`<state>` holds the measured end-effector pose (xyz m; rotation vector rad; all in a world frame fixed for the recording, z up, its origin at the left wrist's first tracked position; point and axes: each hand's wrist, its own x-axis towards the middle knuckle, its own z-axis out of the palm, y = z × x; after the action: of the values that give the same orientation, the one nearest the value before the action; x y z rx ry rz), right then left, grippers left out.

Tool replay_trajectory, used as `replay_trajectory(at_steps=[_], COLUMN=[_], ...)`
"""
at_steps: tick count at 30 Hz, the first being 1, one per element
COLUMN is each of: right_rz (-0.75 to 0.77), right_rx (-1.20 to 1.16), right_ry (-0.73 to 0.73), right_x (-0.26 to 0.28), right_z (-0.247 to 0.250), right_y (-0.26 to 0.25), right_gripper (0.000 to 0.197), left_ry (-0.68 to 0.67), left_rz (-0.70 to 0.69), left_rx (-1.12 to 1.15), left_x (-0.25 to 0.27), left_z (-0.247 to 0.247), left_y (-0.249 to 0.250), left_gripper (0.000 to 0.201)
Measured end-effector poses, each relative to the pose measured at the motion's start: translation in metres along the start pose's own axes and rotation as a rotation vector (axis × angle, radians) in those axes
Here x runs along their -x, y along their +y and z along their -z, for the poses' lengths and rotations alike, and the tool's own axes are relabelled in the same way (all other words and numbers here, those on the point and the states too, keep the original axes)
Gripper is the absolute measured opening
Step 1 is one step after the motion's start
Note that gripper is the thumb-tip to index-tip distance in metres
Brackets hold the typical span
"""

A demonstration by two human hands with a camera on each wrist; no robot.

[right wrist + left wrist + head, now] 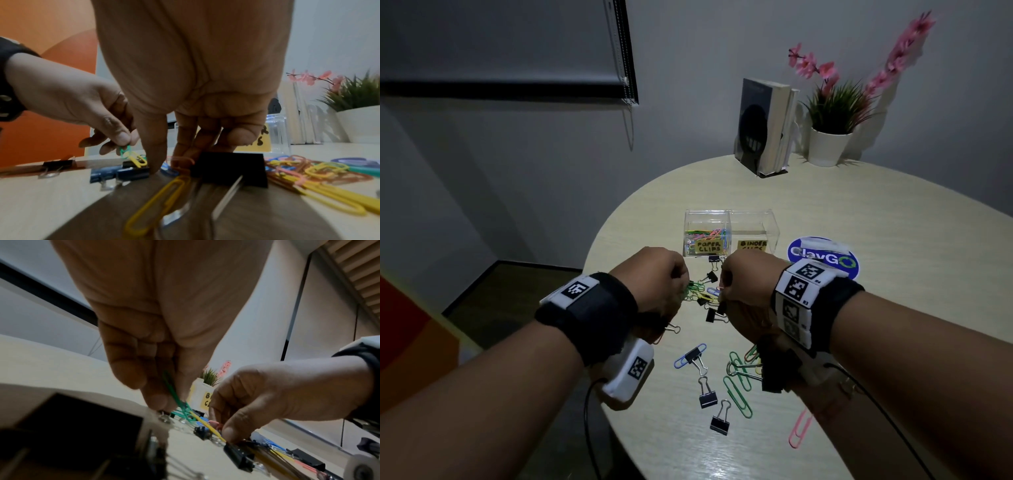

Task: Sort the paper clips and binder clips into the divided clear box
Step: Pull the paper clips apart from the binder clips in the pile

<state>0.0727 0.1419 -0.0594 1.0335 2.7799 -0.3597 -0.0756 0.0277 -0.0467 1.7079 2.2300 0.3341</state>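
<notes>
Binder clips [708, 397] and big paper clips [738, 394] lie scattered nearest us on the table [859, 219]. Left hand [654, 281] pinches a green paper clip [173, 394] between thumb and fingertips, lifting it off the tangle (another seems hooked on). Right hand [743, 284] curls its fingers down into the same heap, probably steadying it; whether it grips anything, I cannot tell. Divided clear box [731, 233] waits just beyond, paper-clip side partly filled.

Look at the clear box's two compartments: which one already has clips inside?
The compartment labelled PAPER CLIPS, on the left side of the divided clear box, holds coloured paper clips; the binder clips compartment beside it looks empty.
</notes>
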Motion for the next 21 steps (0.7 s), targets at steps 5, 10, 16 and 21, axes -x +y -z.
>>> replay_trajectory(at_steps=[5, 10, 16, 21], right_rz=[0.042, 0.045, -0.037, -0.089], right_rx=[0.079, -0.076, -0.544, -0.745], right_ry=[-0.039, -0.035, 0.247, 0.366], right_x=[0.001, 0.009, 0.011, -0.003], right_z=[-0.003, 0.007, 0.028, 0.052], right_y=[-0.003, 0.002, 0.023, 0.030], right_gripper=[0.030, 0.017, 0.006, 0.008], left_ry=[-0.135, -0.068, 0.098, 0.301], left_rz=[-0.033, -0.009, -0.005, 0.008], left_rx=[-0.164, -0.053, 0.456, 0.616], left_x=[0.010, 0.013, 0.006, -0.016], left_z=[0.003, 0.005, 0.022, 0.034], left_y=[0.002, -0.006, -0.014, -0.005], left_gripper=[0.016, 0.012, 0.007, 0.007])
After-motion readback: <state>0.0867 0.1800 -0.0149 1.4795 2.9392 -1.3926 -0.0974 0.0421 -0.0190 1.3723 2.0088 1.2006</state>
